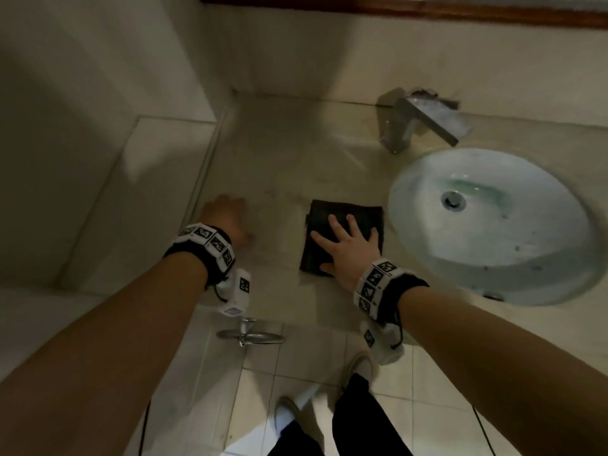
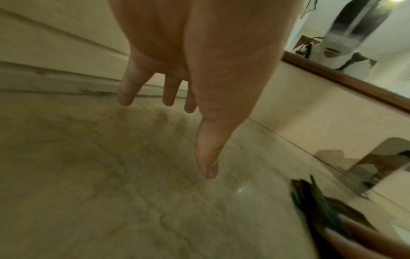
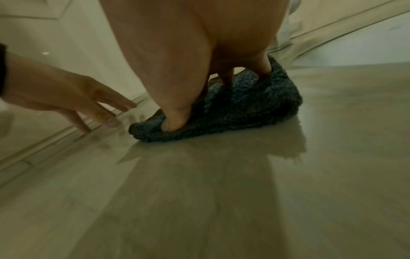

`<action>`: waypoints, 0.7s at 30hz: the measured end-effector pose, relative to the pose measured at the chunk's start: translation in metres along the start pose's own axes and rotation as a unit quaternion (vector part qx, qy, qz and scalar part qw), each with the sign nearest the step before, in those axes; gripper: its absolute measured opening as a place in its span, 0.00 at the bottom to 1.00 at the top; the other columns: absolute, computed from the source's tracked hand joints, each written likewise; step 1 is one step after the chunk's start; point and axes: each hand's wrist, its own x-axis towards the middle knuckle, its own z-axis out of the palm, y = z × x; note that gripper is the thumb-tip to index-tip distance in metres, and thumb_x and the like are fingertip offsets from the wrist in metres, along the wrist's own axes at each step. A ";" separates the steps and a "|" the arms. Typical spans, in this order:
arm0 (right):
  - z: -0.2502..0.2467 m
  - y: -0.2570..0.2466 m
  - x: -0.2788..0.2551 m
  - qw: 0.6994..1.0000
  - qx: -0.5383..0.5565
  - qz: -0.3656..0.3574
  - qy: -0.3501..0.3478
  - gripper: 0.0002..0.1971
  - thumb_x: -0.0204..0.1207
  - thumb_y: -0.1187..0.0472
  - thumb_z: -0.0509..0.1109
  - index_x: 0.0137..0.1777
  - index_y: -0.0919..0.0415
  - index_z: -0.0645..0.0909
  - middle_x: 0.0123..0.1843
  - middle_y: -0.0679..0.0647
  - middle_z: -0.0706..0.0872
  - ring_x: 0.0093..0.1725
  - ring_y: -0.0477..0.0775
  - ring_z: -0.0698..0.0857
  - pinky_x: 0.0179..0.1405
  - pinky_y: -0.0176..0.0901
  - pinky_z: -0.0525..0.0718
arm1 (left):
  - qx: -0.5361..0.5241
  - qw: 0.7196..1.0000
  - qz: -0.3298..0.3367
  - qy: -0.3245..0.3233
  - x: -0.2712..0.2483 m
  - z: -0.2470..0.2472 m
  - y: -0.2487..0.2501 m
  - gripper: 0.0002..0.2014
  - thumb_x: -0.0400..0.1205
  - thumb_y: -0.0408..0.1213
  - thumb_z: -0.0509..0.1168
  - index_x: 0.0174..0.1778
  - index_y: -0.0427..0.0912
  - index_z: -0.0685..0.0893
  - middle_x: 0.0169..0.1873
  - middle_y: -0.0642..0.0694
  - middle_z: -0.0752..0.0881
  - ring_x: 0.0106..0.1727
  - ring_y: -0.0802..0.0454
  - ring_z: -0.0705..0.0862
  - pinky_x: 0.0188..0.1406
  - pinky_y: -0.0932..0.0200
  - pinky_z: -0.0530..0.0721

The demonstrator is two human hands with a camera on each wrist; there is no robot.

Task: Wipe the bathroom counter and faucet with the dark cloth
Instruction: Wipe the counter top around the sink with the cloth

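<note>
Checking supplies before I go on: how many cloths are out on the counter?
1. The dark cloth lies folded on the counter, left of the sink, under the right hand. The left hand holds nothing. The counter right of the sink is out of view.

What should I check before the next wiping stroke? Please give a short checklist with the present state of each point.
1. Right hand flat on the cloth, fingers spread: ok.
2. Cloth lies on the counter, folded: ok.
3. Left hand apart from the cloth, holds nothing: ok.
4. Path from the cloth to the faucet free of things: ok.
5. Cloth stays off the sink rim: ok, it is beside the rim.
6. Cloth is damp: cannot tell.
</note>
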 end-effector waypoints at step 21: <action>-0.074 -0.008 0.112 0.996 0.001 -0.092 0.002 0.36 0.81 0.37 0.59 0.84 0.34 0.44 0.87 0.46 0.36 0.85 0.62 0.35 0.77 0.80 0.43 | -0.026 0.998 -0.049 -0.034 0.011 0.004 0.003 0.56 0.64 0.56 0.81 0.84 0.54 0.57 0.85 0.42 0.49 0.83 0.36 0.55 0.82 0.46 0.60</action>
